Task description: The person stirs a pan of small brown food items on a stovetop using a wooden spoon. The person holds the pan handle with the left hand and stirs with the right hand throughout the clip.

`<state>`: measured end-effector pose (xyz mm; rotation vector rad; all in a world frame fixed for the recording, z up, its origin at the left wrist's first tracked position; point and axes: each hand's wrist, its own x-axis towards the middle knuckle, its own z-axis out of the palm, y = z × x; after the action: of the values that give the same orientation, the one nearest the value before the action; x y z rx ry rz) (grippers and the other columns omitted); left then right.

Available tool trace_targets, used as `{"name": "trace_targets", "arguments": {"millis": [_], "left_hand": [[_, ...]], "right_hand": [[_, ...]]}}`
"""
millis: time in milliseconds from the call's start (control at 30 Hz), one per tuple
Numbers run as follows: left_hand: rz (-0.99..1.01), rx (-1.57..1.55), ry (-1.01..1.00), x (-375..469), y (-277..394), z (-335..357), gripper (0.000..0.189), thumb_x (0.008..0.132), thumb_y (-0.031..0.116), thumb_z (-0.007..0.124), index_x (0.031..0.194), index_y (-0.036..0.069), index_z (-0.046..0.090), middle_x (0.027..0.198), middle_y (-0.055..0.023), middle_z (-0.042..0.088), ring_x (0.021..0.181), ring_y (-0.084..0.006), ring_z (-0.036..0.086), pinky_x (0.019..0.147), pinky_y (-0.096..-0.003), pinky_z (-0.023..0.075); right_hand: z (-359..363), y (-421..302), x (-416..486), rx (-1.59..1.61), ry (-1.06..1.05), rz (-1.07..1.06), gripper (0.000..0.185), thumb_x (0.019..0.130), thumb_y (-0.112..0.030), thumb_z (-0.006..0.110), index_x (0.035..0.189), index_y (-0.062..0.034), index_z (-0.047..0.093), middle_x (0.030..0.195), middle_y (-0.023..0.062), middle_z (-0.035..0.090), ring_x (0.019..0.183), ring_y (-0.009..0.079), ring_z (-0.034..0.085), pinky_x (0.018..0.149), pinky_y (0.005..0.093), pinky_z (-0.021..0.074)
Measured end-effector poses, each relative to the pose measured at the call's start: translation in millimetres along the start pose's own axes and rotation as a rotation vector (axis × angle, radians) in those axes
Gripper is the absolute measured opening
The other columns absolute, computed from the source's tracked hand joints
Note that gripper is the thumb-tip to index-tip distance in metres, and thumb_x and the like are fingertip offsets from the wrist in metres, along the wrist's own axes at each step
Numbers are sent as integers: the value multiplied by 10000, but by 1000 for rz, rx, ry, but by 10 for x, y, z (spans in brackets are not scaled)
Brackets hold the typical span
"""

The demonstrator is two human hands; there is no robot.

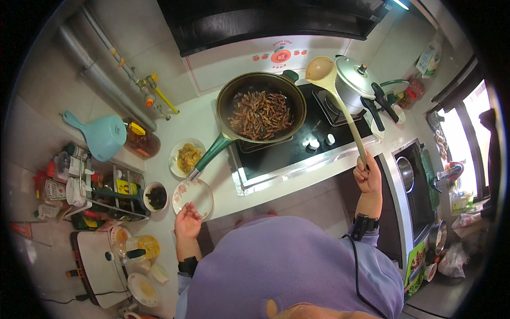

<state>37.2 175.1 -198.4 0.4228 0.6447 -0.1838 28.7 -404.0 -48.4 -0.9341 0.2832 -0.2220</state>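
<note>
My right hand grips the long handle of a pale ladle, whose bowl is raised beside the pressure cooker. With nothing in it, my left hand is at the near edge of a floral plate; whether it touches the plate I cannot tell. A deep frying pan with a green handle stands on the left burner, and thin, dark brown strips of food lie in it. Beyond the floral plate are a plate of yellowish food and, to the left, a white bowl of dark food.
A pressure cooker stands on the right burner of the black gas hob. The range hood hangs above. At left are a wire rack of bottles, a blue plastic scoop and an oil bottle. The sink is at right.
</note>
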Motion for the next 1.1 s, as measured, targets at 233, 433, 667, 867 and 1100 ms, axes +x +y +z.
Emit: {"name": "trace_targets", "arguments": {"millis": [233,433,667,867,1100], "left_hand": [[-43,103,-38,120,-148,143,141,962,172,537,1037,80,612,1023,-55,670,798,-152,613,703,-303,503],[-76,108,-45,197,-175,223,147,961,166,527,1049,88,615,1025,-44,675,799,-152,619,714,-303,501],[-79,107,-42,230,-175,208,149,956,165,530,1048,92,621,1026,-43,680,795,-151,621,716,-306,499],[-73,120,-12,220,-159,226,147,948,168,545,1049,92,619,1026,-49,676,788,-153,615,710,-305,494],[-48,140,44,154,-130,253,140,941,165,558,1042,87,616,1034,-58,668,780,-157,607,696,-298,489]], "right_hand": [[-216,113,-42,157,-128,-45,423,1004,-261,526,1347,-23,459,718,-11,448,467,16,313,442,167,271],[-275,41,-139,193,-194,-75,408,1007,-257,520,1342,-31,463,721,-7,455,462,19,311,444,173,267],[-303,52,-104,200,-216,-50,401,1018,-239,496,1360,-35,450,716,-1,451,468,25,315,447,179,272],[-270,74,-64,249,-253,-42,394,1019,-234,498,1357,-36,455,727,5,452,479,29,326,455,183,282],[-228,105,-44,243,-223,-28,405,1014,-248,511,1366,-55,457,729,3,457,475,27,321,457,180,283]]}}
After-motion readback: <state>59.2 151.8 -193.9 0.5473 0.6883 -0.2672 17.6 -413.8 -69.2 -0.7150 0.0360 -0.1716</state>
